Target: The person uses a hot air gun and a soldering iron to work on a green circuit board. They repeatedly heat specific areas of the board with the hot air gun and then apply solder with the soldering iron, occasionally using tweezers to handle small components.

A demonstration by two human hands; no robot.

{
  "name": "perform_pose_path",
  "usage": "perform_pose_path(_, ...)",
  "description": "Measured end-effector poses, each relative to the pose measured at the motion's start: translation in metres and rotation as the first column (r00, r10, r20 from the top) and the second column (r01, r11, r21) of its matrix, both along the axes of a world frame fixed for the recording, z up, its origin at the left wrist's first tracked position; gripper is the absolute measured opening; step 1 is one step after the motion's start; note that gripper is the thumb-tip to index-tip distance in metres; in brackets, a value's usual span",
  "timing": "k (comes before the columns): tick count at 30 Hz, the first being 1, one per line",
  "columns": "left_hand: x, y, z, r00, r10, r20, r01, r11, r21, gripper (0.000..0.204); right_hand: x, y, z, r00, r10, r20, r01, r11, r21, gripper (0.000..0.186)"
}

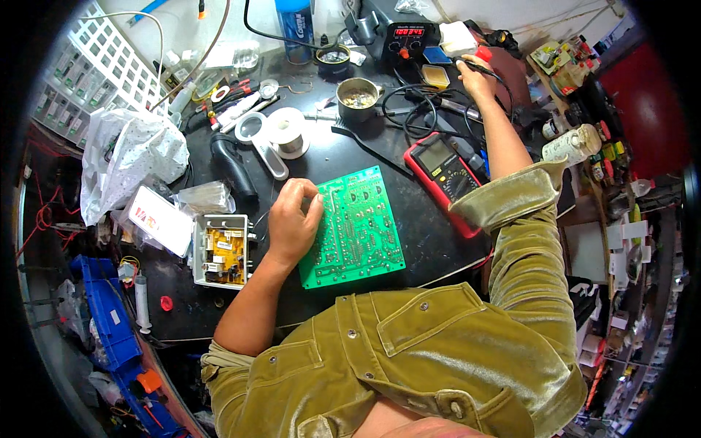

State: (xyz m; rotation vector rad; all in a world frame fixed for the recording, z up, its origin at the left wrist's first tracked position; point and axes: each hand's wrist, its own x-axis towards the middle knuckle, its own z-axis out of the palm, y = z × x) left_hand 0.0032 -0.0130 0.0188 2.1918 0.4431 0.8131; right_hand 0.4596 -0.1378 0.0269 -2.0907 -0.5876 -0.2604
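Observation:
A green circuit board (353, 230) lies at a slight slant on the black bench in front of me, its face full of solder points and holes. My left hand (293, 219) is closed at its upper left edge, thumb and fingers curled together there. Far to the right, my right hand (476, 79) grips a black corded handle (479, 68); its tip is hard to make out. Close by that hand are a white bottle with a red cap (483, 54) and a small yellowish tin (435, 76). Between my arms, a red multimeter (442, 171) lies right of the board.
A solder spool (290, 131), a white-handled magnifier (272, 157) and a metal cup (358, 98) stand beyond the board. A station with a lit red display (409, 42) is at the back. An open grey box (221, 252) sits left, beside plastic bags (131, 157).

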Motion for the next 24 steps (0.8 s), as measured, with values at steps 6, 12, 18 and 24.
perform_pose_path(6, -0.001, 0.0, 0.0, 1.0, 0.007, 0.01, -0.007, 1.0, 0.013, 0.009, -0.016, -0.003, 0.013, 0.967, 0.201, 0.155, -0.151, 0.947, -0.284, 0.033)
perform_pose_path(12, 0.0, 0.001, -0.001, 1.0, -0.006, 0.009, 0.006, 1.0, 0.022, 0.009, 0.008, -0.004, 0.001, 0.983, 0.18, -0.038, -0.183, 0.978, -0.099, 0.027)
perform_pose_path(18, -0.001, 0.001, -0.001, 1.0, -0.004, -0.001, 0.004, 1.0, 0.028, 0.009, 0.0, 0.008, -0.001, 0.916, 0.117, -0.384, -0.023, 0.97, 0.241, 0.022)
perform_pose_path(24, 0.0, -0.001, -0.001, 1.0, -0.003, -0.001, 0.003, 1.0, 0.005, 0.009, -0.017, -0.016, 0.027, 0.926, 0.189, -0.327, -0.012, 0.881, 0.474, 0.023)
